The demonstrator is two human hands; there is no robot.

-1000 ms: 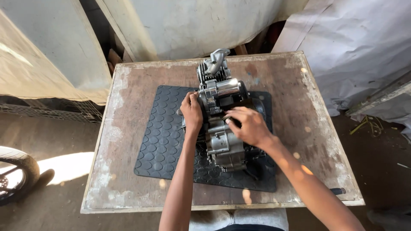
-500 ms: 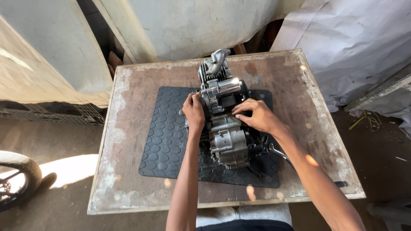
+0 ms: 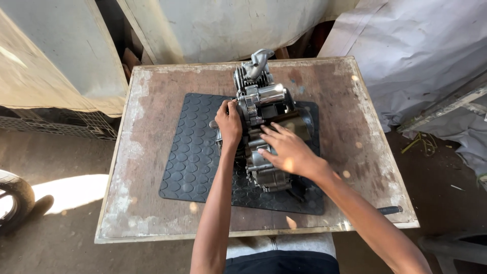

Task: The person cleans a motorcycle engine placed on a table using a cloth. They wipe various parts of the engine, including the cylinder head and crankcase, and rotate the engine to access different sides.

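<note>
Worn wooden table (image 3: 152,152) carries a studded black mat (image 3: 195,157) with a small engine (image 3: 261,116) on it; left hand (image 3: 229,123) curls gripping its side, right hand (image 3: 286,149) rests open, fingers spread, on its casing.

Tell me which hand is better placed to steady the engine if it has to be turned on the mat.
Probably the left hand: it already grips the engine at its left edge. The right hand lies flat and open on top, fingers spread, holding nothing.
</note>
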